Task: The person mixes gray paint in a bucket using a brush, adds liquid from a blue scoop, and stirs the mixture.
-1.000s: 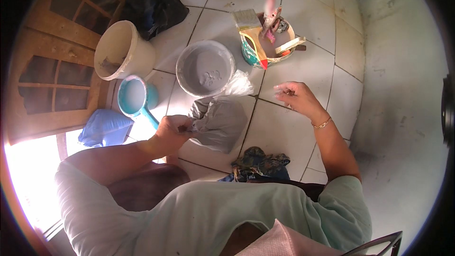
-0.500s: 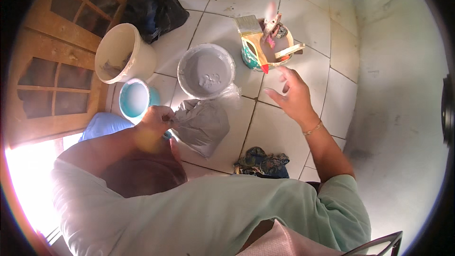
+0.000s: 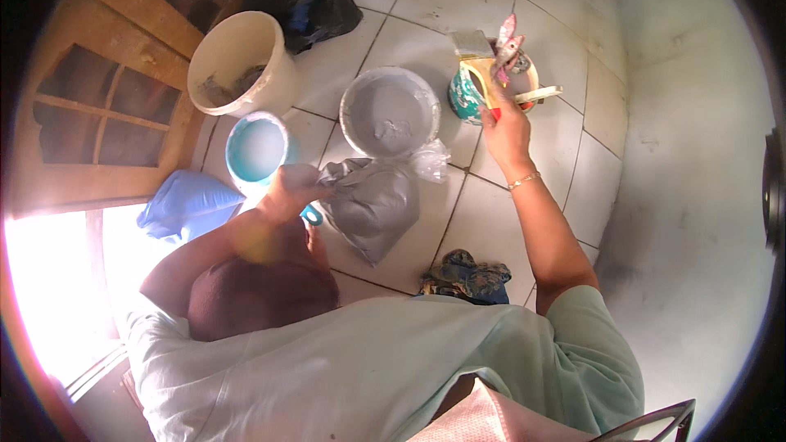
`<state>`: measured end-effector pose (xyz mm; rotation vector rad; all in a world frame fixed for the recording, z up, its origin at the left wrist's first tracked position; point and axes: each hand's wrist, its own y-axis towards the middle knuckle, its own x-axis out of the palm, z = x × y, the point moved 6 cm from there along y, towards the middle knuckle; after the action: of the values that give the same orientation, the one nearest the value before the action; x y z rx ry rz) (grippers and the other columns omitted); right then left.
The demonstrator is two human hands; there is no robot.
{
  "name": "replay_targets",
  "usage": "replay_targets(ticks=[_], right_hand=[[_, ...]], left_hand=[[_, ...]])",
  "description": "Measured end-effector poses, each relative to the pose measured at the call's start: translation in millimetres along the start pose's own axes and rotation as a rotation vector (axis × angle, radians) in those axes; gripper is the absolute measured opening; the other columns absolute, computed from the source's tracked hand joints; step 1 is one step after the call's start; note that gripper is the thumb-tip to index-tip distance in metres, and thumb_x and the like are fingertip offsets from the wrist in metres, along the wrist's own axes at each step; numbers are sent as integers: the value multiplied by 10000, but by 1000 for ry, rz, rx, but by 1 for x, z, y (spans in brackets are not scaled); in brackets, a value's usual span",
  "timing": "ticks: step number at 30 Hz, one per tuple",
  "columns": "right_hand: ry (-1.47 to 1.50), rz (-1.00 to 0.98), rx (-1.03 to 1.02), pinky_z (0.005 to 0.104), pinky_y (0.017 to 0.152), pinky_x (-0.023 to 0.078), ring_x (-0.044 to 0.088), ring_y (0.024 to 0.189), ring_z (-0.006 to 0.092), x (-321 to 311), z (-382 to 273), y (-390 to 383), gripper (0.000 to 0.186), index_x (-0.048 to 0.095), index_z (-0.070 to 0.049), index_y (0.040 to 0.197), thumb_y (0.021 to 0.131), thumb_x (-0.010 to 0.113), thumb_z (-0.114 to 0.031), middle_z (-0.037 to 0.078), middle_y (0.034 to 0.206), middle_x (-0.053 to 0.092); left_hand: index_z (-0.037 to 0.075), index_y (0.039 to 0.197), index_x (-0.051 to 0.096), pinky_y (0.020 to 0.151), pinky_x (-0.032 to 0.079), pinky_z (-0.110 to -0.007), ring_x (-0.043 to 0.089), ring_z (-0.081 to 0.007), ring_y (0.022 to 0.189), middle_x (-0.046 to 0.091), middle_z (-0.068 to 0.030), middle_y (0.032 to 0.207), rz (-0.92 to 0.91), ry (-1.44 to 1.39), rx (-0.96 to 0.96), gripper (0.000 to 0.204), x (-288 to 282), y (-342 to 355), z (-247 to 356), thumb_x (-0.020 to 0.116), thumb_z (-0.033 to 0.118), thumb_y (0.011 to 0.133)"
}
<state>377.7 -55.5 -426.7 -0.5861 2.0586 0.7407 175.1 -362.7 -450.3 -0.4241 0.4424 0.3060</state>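
My left hand (image 3: 295, 188) grips the bunched neck of a grey plastic bag (image 3: 372, 213), which sags toward the tiles. My right hand (image 3: 506, 127) is closed on the red-tipped yellow handle of a wide paintbrush (image 3: 470, 45), whose bristles are up over a teal, paint-smeared container (image 3: 465, 100). That container also holds several soiled tools. Beside the bag stands a round bowl of grey paste (image 3: 368, 119), with clear crumpled plastic (image 3: 430, 161) at its rim. A turquoise dipper (image 3: 258, 147) with pale liquid stands behind my left hand.
A cream bucket (image 3: 237, 65) is at the left near wooden panelled doors (image 3: 106, 147). A black bag (image 3: 303, 4) lies behind it, a blue bag (image 3: 188, 205) near the bright opening. A dark, stained cloth (image 3: 463, 278) lies on the tiles before me. A wall (image 3: 679, 196) rises at my right.
My right hand has moved forward from over the tiles and closed on the brush handle. My left hand still grips the grey bag, which has shifted slightly.
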Motion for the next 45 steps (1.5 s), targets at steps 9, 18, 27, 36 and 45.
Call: replay_targets(ticks=[9,18,27,36,45], right_hand=[[457,214,265,284,584,461,541,577,117,-10,-87,15,322,597,-64,1174,882,598,-201,36,673,597],[1303,24,351,231,430,303,306,411,70,-45,-160,27,522,552,65,1118,942,444,-414,-24,497,391],[1766,-304,549,198,373,247,255,406,52,16,-147,26,472,618,-16,967,927,453,-457,-55,478,331],[1358,-380,469,195,358,282,303,412,39,39,-163,1,325,585,0,868,927,522,-313,-45,521,390],[1104,-451,315,267,522,544,511,481,82,80,-265,-21,211,600,29,801,837,664,-168,43,625,545]], left_hand=[[0,795,643,604,415,-247,524,-82,661,607,-12,714,-92,-292,-210,159,-53,-7,-62,723,112,714],[0,770,633,593,405,-247,509,-72,651,592,2,705,-133,-282,-204,149,-81,-5,-84,723,108,720],[2,779,633,587,416,-252,516,-69,639,612,-8,712,-128,-273,-225,145,-82,-14,-93,716,110,729],[-2,842,649,585,444,-272,526,-80,628,623,-23,694,-82,-178,-135,242,-82,-2,-123,726,180,703],[-20,882,643,676,488,-257,601,-95,715,663,-58,798,-126,-184,-180,218,-87,-7,-123,737,111,734]])
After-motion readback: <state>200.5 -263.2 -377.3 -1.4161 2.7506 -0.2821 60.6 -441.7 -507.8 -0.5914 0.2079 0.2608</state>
